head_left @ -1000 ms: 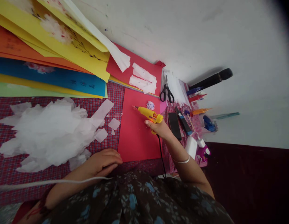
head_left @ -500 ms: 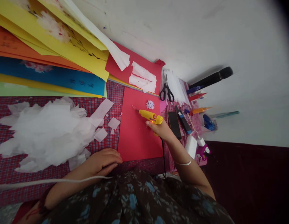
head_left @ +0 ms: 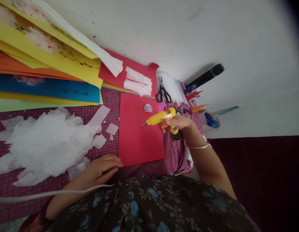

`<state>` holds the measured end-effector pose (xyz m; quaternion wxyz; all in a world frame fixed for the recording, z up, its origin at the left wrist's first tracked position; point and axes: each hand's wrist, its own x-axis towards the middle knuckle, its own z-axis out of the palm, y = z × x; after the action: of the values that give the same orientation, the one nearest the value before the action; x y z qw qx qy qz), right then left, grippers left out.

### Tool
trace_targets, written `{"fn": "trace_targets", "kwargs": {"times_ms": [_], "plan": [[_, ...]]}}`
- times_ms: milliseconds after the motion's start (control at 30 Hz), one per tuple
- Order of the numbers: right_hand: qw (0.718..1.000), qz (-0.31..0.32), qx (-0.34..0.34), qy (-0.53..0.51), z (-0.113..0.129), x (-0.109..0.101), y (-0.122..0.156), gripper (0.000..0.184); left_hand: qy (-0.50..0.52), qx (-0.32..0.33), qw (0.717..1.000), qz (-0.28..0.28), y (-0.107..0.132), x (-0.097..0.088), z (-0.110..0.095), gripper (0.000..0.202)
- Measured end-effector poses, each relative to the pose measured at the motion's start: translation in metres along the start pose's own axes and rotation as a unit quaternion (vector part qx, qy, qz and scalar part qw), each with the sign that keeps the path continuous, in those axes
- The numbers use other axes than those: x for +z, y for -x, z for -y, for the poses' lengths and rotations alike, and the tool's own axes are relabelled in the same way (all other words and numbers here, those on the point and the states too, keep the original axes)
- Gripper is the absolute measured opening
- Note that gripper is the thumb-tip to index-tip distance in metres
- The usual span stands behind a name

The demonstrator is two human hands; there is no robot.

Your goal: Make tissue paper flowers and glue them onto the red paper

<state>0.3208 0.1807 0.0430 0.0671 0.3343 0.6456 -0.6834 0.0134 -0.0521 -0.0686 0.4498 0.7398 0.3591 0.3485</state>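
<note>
My right hand (head_left: 175,123) grips a yellow hot glue gun (head_left: 161,117) by its handle, its nozzle pointing left above a red sheet of paper (head_left: 139,141). A dark cord hangs from the gun. On the sheet, just beyond the gun, sits a small crumpled whitish-purple clump (head_left: 148,108). A faint mark shows on the paper left of that clump. My left hand (head_left: 103,167) rests flat with fingers stretched out, the fingertips at the sheet's near left corner. Several thin white paper squares (head_left: 112,129) lie on the checked cloth beyond it.
At left is a big heap of thin white paper (head_left: 48,141). Behind it lie stacked coloured sheets (head_left: 48,85). Black-handled scissors (head_left: 163,93), pens (head_left: 199,108) and a partly hidden phone (head_left: 176,136) are at right. A white wall (head_left: 149,29) bounds the far side.
My right hand has lifted the glue gun up and to the right, away from the sheet's left part. The left hand stays in place. The view has shifted slightly.
</note>
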Motion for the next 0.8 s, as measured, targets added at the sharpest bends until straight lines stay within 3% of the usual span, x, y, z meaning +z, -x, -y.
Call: {"fn": "trace_targets", "kwargs": {"times_ms": [133,267,367,500,600,733,800], "plan": [[0.969,-0.114,-0.099,-0.198,-0.031,0.030,0.015,0.053,-0.014,-0.034,0.999,0.002,0.000,-0.002,-0.003,0.023],[0.922,-0.247,-0.153,-0.256,-0.024,0.081,0.003,0.051,-0.027,-0.067,0.997,-0.024,-0.008,0.001,-0.022,0.021],[0.922,-0.233,-0.243,-0.194,-0.002,0.117,-0.012,0.055,0.014,-0.123,0.990,-0.073,-0.028,0.006,-0.046,0.038],[0.947,-0.189,-0.247,-0.082,0.024,0.142,-0.019,0.055,0.159,-0.157,0.967,-0.125,-0.071,0.013,-0.074,0.049],[0.942,-0.206,-0.260,-0.051,0.033,0.143,-0.019,0.057,0.303,-0.148,0.929,-0.152,-0.100,0.021,-0.080,0.045],[0.928,-0.247,-0.270,-0.063,0.034,0.137,-0.022,0.058,0.500,-0.150,0.831,-0.190,-0.122,0.035,-0.071,0.030],[0.936,-0.225,-0.263,-0.061,0.031,0.125,-0.021,0.056,0.542,-0.151,0.804,-0.193,-0.130,0.039,-0.066,0.028]]}}
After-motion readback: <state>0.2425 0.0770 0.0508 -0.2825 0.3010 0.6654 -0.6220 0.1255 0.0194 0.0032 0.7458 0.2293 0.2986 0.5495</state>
